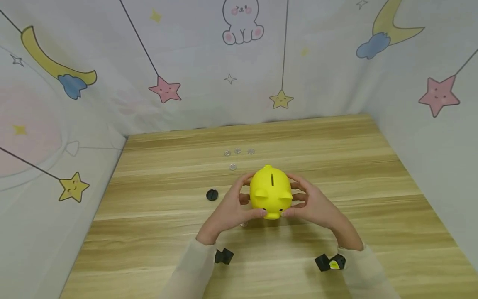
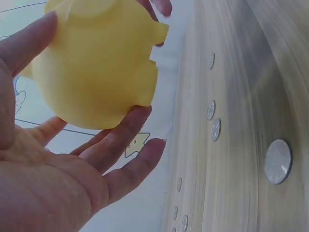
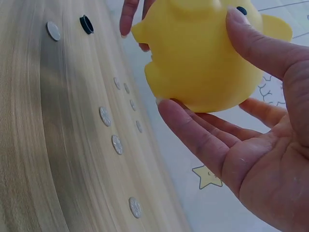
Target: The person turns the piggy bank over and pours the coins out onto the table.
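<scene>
A yellow piggy bank [image 1: 271, 192] is held up over the wooden table between both hands, its coin slot facing up and its snout toward the person. My left hand [image 1: 232, 207] grips its left side, thumb near the snout and fingers spread along the side and underneath. On the opposite side, my right hand [image 1: 318, 206] holds it the same way. Both wrist views show the stubby feet of the piggy bank [image 3: 203, 58] raised off the tabletop. Beneath it, several silver coins [image 2: 278, 162] lie scattered on the wood.
A round black plug [image 1: 212, 194] lies on the table [image 1: 149, 199] left of the hands. A small group of coins [image 1: 233, 167] is farther back. Printed white curtains [image 1: 209, 104] enclose the back and sides of the table.
</scene>
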`<action>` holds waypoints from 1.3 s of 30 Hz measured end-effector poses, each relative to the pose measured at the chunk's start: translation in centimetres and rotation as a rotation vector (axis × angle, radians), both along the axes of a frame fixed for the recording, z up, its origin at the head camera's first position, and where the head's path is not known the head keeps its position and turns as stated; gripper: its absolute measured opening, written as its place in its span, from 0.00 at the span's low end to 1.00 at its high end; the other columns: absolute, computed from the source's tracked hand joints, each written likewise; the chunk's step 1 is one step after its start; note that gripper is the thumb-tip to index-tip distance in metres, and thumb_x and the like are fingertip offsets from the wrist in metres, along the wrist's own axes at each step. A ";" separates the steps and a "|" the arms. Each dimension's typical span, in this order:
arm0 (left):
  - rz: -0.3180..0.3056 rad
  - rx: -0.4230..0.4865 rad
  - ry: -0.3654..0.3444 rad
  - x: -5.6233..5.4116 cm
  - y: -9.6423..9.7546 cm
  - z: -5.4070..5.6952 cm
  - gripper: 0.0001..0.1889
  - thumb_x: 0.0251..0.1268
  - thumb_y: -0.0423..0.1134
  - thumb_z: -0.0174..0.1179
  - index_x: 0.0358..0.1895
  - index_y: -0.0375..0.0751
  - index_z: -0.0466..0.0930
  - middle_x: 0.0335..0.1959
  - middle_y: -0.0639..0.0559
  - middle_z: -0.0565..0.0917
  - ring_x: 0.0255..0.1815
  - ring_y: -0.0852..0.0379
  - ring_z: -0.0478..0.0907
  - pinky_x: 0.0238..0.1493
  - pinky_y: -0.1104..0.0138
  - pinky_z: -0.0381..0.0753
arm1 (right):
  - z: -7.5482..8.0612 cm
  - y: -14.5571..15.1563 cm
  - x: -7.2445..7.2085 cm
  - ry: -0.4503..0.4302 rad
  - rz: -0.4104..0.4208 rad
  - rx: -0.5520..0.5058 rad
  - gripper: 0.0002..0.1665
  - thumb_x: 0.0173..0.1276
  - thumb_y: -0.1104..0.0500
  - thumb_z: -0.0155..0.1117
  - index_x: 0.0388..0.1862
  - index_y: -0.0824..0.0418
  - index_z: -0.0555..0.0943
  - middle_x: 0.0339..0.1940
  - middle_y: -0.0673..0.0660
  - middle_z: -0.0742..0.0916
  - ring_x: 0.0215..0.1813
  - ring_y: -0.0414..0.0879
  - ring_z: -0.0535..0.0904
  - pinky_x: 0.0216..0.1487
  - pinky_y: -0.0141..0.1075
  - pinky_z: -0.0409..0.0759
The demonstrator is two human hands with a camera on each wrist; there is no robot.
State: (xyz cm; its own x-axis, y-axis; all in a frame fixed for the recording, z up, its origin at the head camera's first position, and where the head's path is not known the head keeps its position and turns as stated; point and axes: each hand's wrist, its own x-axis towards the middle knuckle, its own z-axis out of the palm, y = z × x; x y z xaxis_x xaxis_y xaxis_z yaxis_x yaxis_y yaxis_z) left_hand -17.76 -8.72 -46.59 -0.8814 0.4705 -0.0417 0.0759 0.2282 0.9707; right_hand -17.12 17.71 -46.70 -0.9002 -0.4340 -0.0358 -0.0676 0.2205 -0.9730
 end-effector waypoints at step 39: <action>0.051 0.031 0.048 0.0 0.2 -0.8 0.53 0.47 0.38 0.80 0.75 0.56 0.54 0.67 0.47 0.64 0.52 0.48 0.79 0.54 0.54 0.78 | -1.1 -0.8 -0.3 0.051 0.015 -0.121 0.56 0.56 0.67 0.77 0.79 0.60 0.56 0.69 0.67 0.67 0.61 0.66 0.73 0.48 0.43 0.83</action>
